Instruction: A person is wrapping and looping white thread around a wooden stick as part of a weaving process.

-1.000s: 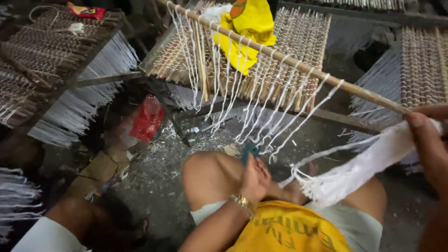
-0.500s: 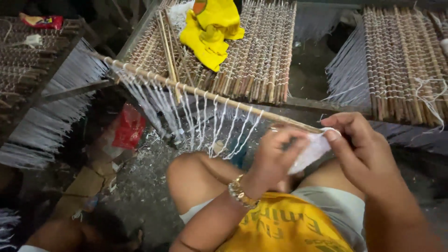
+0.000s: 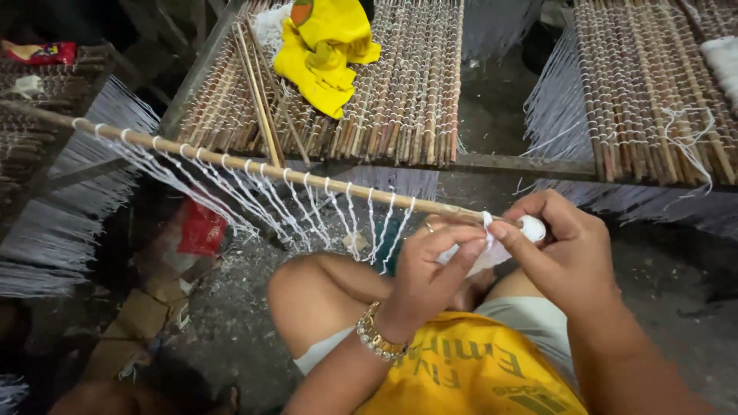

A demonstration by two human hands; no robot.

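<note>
Since the previous frame both hands have closed on the stick's near end. Left to right: looped white strings; left hand and right hand pinching the white bundle. Knotting appears underway; next calls for taut, even tension.

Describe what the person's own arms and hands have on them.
Both forearms are bare, with no sleeves or gloves in view. The left hand has a ring on one finger, and its wrist wears a gold beaded bracelet. The right hand shows no jewellery.
</note>
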